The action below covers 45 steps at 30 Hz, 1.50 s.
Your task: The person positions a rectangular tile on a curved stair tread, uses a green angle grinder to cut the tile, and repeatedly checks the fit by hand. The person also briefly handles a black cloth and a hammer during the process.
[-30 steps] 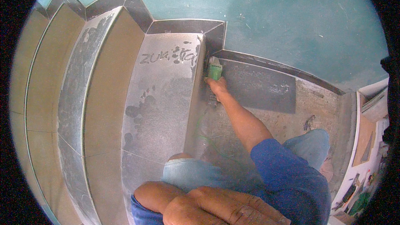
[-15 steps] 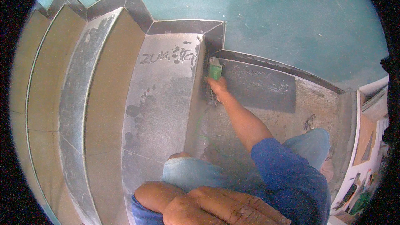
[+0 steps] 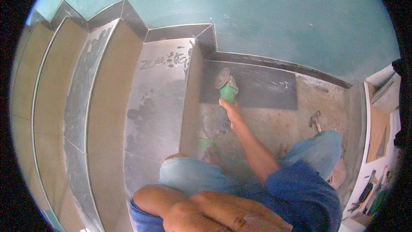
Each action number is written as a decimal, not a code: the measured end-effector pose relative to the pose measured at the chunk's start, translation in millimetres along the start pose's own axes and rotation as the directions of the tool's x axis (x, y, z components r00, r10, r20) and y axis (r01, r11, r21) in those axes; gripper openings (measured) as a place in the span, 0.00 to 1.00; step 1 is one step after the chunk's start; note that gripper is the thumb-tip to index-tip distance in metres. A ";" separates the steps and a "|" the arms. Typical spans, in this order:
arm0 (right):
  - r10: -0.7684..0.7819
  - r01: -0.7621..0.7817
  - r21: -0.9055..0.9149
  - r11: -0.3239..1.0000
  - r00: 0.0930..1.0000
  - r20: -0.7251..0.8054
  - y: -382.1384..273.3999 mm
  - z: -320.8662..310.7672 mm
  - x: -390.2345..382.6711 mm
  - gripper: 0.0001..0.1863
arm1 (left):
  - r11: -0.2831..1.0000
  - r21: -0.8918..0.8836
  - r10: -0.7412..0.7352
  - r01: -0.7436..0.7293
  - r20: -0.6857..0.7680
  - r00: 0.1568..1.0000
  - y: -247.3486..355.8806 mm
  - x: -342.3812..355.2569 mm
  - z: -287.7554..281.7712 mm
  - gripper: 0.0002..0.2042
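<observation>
A green angle grinder [image 3: 228,94] was held over a dark tile [image 3: 268,88] at the foot of the stairs [image 3: 161,90].
The right hand [image 3: 231,111] was closed around the grinder's body, near the tile's lower edge, with the round disc [image 3: 223,78] tilted toward the wall [image 3: 274,13]; it lay over the tile's left part, nearer the left edge than the right, and whether it touched could not be told. The left hand [image 3: 227,212] was bent close to the camera, partly cut off, so how far open it was, or what it held, could not be told. The tile lay on the rough floor [image 3: 268,129] along the wall's skirting, and a hammer [image 3: 315,121] lay beyond its lower right corner, beside the knee [image 3: 324,144].
</observation>
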State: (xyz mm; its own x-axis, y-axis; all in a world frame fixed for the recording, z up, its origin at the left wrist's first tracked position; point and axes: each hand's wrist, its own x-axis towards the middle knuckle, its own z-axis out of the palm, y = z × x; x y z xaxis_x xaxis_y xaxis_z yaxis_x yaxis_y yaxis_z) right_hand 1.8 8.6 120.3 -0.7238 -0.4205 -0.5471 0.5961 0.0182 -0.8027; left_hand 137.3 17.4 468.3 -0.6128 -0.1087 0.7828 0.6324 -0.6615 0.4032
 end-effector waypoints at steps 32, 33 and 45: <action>0.103 -0.193 0.647 0.738 0.979 0.175 -51.8 -88.7 -50.3 0.25 | -0.053 0.956 -0.775 0.289 -0.222 0.592 -88.7 -123.1 -168.7 0.36; 0.105 -0.192 0.648 0.737 0.980 0.172 -51.7 -89.6 -50.4 0.25 | -0.058 0.960 -0.781 0.274 -0.215 0.587 -90.5 -122.9 -169.1 0.36; -0.025 -0.077 0.723 0.687 0.991 0.130 -41.0 -127.0 -41.4 0.30 | -0.118 0.109 -0.865 0.987 -0.500 -0.048 -127.9 -116.7 -192.0 0.32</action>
State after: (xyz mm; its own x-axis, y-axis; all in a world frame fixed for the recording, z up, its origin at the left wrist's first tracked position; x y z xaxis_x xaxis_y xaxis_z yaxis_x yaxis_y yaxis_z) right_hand -36.9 140.4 145.7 -0.6875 -0.5349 -0.4912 0.7162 -0.6109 -0.3373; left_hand 37.0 -27.8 234.3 -0.7545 0.2066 -0.6229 -0.6274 0.0516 0.7770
